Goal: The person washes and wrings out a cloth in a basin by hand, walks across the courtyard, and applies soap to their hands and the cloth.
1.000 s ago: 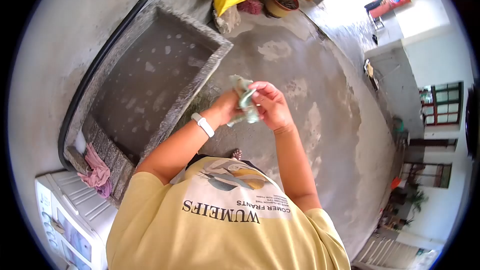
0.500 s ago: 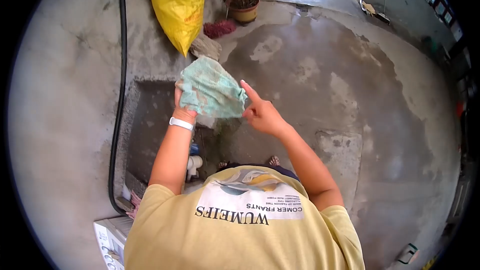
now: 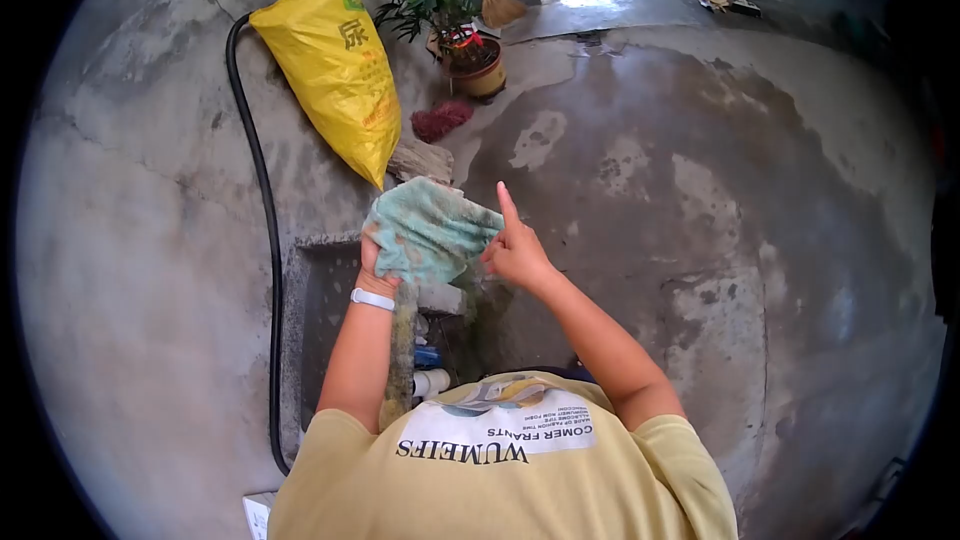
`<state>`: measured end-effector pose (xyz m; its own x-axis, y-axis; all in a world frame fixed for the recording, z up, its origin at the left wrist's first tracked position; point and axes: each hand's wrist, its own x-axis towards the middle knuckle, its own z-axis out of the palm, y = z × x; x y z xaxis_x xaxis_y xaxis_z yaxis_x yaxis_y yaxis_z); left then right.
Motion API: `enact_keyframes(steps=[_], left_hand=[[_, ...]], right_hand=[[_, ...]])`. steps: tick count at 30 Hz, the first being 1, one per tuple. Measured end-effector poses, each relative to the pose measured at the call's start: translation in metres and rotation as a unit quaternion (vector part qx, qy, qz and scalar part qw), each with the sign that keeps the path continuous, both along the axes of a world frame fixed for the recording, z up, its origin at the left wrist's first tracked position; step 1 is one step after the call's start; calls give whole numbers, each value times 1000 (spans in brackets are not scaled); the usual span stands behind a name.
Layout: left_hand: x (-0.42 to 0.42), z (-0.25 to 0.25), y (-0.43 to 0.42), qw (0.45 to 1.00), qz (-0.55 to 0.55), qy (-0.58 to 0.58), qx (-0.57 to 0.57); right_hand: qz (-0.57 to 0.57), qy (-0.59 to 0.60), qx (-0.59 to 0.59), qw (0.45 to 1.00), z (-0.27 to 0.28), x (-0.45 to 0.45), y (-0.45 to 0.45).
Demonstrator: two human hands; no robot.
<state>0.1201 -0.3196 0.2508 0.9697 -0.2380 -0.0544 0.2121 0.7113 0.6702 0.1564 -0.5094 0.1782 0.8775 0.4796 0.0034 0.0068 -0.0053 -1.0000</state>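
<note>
A pale green cloth [image 3: 428, 230] with brownish stains is held up in front of me, over the edge of a concrete basin. My left hand [image 3: 374, 262], with a white band at the wrist, grips its left side; most of the fingers are hidden behind the fabric. At the cloth's right corner, my right hand [image 3: 517, 254] is closed on the edge, its index finger sticking straight up. Below the left forearm lies the rough-rimmed concrete basin [image 3: 292, 312].
A yellow sack [image 3: 330, 80] leans beyond the cloth, near a stone block [image 3: 420, 158]. Farther back stand a potted plant [image 3: 475, 70] and a broom [image 3: 498, 6]. A black hose [image 3: 262, 180] runs down the left wall. White pipe [image 3: 430, 382] shows beside the basin. The concrete floor [image 3: 640, 230] has damp patches.
The view has shifted, so the sack, plant and basin sit lower in it. Both hands still hold the cloth, and my right index finger now points more upright.
</note>
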Motion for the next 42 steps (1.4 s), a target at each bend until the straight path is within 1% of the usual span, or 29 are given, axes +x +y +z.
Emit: enact_keyframes(steps=[1,3,5,6,7,10,11,13,17,19,20,21,23,24,25,27,29,30,31,32,33,34,35,36,37,38,39,41,42], left_hand=[[2,-9,9,1000,-3,10,-4],[3,-12,5,999,-36,-33,-14],[1,-3,-8,998,-23,-32,-46],[-2,-6,-12,999,-10,-19,30],[-3,-11,-12,1000,-11,-23,-11],[2,-20,-13,999,-20,-4,26],[1,-22,-13,999,-14,15,41],[-1,-26,-17,999,-10,24,33],[-5,-46,-4,999,-7,15,31],[-9,-46,-7,999,5,30,20],[-12,-44,-6,999,10,44,15],[-14,-44,-9,998,15,54,9],[-16,-47,-12,999,12,48,-3],[-13,-52,-12,998,4,55,-28],[-9,-57,-15,997,-7,63,-52],[3,-67,-31,995,-37,81,-39],[14,-81,-50,990,-95,98,25],[19,-101,-56,984,-80,103,117],[23,-130,-49,960,-90,95,249],[24,-144,-54,885,-142,19,443],[25,-158,-58,765,-186,-67,613],[25,-179,-59,720,-235,-200,621],[16,-169,-66,700,-254,-232,626],[13,-196,-67,751,-287,-155,574],[9,-226,-64,790,-320,-74,517],[3,-236,-70,786,-329,5,524],[-3,-246,-75,771,-339,84,533],[-10,-295,-76,732,-355,72,577],[-15,-292,-86,724,-365,101,577]], right_hand=[[-6,0,3,1000,-9,-1,3],[83,-144,-51,985,-25,5,9],[186,-55,-17,981,-24,1,12],[163,-41,-16,986,-25,-2,10],[140,-27,-15,990,-26,-2,11],[82,21,8,996,-27,1,14],[97,16,0,995,-21,-2,13],[215,4,-47,975,-34,1,17],[194,73,-30,978,-41,-2,22],[128,77,-7,989,-61,2,26],[93,13,-30,995,-73,2,29],[87,13,-34,996,-78,-3,29],[39,-133,-61,988,-83,-10,31],[22,-151,-74,986,-84,-12,30],[9,-150,-77,986,-88,-11,26],[14,-3,-90,996,-95,-10,11],[-93,42,-63,993,-108,-14,-15],[-132,58,-52,988,-118,-16,-32],[-179,95,-72,977,-87,-27,-57],[-220,36,-107,969,-110,-29,-79],[-298,79,-78,948,-130,-38,-102],[-348,178,-5,921,-116,-57,-130],[-427,194,25,883,-119,-76,-150],[-511,162,48,843,-125,-97,-171],[-517,171,-46,838,-138,-124,-200],[-583,152,-14,798,-148,-153,-220],[-634,152,-42,757,-164,-188,-240],[-735,163,-95,651,-207,-264,-285],[-785,175,-119,582,-224,-304,-305]])
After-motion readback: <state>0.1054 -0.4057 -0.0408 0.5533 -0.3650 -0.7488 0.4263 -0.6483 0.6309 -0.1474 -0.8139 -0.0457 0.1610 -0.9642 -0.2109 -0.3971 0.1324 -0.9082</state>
